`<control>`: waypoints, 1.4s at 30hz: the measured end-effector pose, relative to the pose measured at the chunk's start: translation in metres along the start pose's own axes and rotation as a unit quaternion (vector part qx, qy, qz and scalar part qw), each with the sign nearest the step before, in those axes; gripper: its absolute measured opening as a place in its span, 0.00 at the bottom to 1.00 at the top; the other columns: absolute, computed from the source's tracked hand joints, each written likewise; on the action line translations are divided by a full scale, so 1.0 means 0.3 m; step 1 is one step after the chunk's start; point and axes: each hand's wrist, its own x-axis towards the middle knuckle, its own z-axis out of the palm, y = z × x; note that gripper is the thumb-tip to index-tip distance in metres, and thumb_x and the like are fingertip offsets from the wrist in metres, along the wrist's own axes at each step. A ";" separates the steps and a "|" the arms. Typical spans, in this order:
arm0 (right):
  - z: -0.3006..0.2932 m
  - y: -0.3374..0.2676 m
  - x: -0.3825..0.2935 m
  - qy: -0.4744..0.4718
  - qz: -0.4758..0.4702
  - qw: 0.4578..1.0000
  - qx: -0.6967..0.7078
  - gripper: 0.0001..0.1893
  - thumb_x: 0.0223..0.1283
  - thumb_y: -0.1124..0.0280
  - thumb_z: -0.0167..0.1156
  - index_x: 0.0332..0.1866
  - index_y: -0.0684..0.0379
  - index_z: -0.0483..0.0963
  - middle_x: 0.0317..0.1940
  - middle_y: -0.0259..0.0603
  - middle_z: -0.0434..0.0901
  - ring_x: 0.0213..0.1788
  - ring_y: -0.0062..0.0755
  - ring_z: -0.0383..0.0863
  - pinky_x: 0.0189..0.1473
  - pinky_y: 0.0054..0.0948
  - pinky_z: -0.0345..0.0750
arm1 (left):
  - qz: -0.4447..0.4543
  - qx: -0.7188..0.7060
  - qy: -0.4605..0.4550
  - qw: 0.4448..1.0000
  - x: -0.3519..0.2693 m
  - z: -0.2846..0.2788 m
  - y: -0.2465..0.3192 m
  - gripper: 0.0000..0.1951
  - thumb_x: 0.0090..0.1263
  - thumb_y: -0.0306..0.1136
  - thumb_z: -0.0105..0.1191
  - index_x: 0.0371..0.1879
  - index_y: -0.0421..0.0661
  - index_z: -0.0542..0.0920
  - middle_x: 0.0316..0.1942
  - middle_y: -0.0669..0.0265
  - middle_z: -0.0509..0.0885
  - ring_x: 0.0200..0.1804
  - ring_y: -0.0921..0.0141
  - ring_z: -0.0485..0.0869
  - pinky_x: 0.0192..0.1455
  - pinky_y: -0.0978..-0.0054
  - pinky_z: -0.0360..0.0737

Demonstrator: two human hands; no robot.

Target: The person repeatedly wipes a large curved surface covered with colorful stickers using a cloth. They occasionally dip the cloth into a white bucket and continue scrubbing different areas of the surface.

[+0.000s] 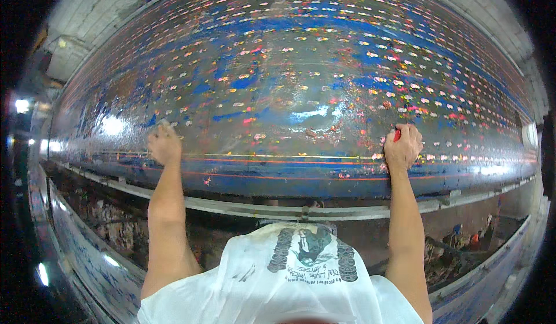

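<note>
A wide, dark, wet-looking surface (278,119), stained blue and covered with rows of small pale and pink marks, spreads before me. At the left, my left hand (165,144) rests on or just over it with bent fingers; whether it holds a small pale thing at the fingertips is unclear. My right hand (403,146) is on the right part of the surface, its fingers curled around a small red object (397,135), mostly hidden by the hand. Small reddish-brown scraps (311,132) lie between the two hands. Yellow and red lines run along the near edge.
A metal rail (278,210) runs along the near side, close to my body. Below it are dark gaps with stained, cluttered parts. A long blue-stained beam (100,241) lies at lower left. Pale grey boards or panels (100,24) border the far side.
</note>
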 end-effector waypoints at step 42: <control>0.164 -0.102 0.480 0.040 -0.148 0.968 0.199 0.20 0.63 0.60 0.81 0.58 0.54 0.91 0.61 0.45 0.91 0.67 0.54 0.87 0.75 0.53 0.80 | 0.195 -0.183 -0.127 0.955 0.179 -0.029 0.400 0.24 0.77 0.47 0.75 0.68 0.54 0.89 0.61 0.51 0.89 0.64 0.46 0.87 0.65 0.44 0.84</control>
